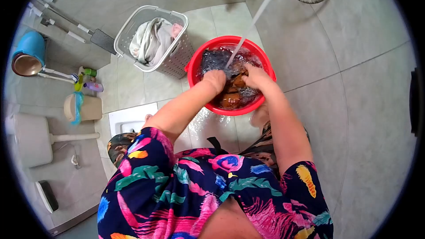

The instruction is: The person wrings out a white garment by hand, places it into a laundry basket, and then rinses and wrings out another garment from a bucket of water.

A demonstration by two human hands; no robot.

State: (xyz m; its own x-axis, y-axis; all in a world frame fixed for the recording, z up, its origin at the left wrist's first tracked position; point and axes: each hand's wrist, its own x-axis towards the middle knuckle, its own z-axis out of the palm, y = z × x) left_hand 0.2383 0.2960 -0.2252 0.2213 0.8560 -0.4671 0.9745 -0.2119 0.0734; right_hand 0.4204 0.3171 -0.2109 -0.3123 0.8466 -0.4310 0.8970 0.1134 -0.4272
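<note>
A red tub [192,79] on the floor holds water with soaked laundry in it. A stream of water [254,21] falls into it from above. My left hand [215,81] is closed at the tub's left side, knuckles up, on a dark wet garment [215,59]; its fingertips are hidden. Over at the right side, my right hand [256,78] has thumb and fingers curled down onto a brown wet garment [232,99]. The two hands are a short way apart, with brown and dark cloth between them.
Left of the tub stands a grey laundry basket [175,55] with light cloths [152,40] inside. A squat toilet [128,118], a small bin [88,107] and several bottles [93,86] are farther left. A shower hose [312,0] hangs by the right wall.
</note>
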